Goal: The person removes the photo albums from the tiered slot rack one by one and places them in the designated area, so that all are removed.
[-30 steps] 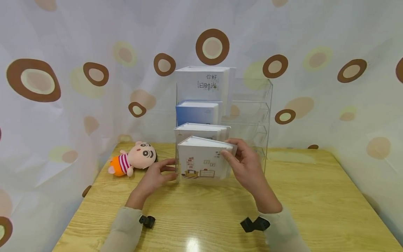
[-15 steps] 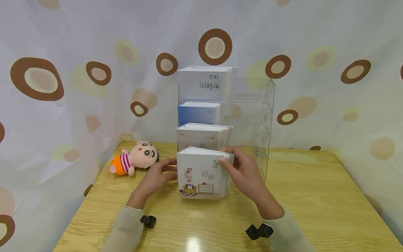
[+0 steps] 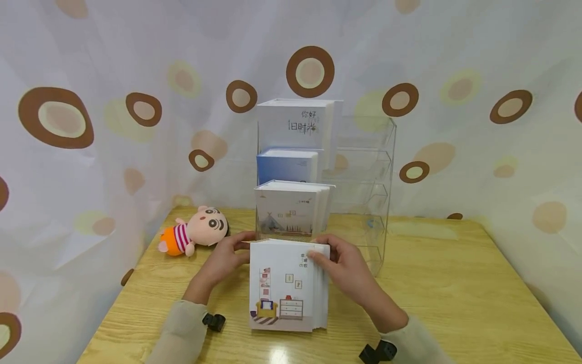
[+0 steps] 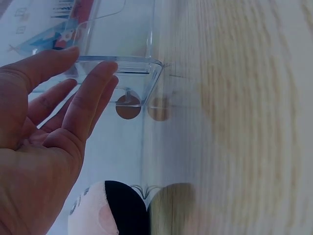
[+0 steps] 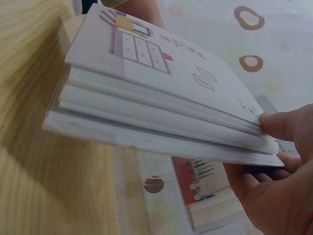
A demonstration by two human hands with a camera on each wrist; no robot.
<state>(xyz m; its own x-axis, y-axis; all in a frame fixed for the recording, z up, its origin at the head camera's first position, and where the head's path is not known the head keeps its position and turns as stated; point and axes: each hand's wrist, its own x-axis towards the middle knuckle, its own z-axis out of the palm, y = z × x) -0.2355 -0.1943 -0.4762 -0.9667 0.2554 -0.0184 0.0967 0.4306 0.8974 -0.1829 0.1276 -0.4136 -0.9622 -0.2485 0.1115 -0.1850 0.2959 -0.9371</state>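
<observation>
A thick white book (image 3: pixel 286 288) with a drawn armchair and dresser on its cover stands upright in front of a clear acrylic rack (image 3: pixel 379 222). My right hand (image 3: pixel 343 265) pinches its upper right corner, thumb on the front cover and fingers behind; the right wrist view shows the page block (image 5: pixel 161 120) slightly fanned. My left hand (image 3: pixel 225 258) is at the rack's left side, fingertips right at its clear edge (image 4: pixel 132 61) in the left wrist view, fingers loosely extended. Behind, the rack's tiers bear a beige-grey book (image 3: pixel 286 212), a blue book (image 3: pixel 282 167) and a tall white book (image 3: pixel 291 121).
A plush doll (image 3: pixel 195 232) in a striped top and orange shorts lies left of the rack, close to my left hand. All stands on a wooden table (image 3: pixel 454 293). A patterned cloth (image 3: pixel 473 151) hangs behind and along the sides.
My right hand has drawn the white book down and forward out of the rack's lowest tier, toward me. The book behind it now shows more of its cover. My left hand stays at the rack.
</observation>
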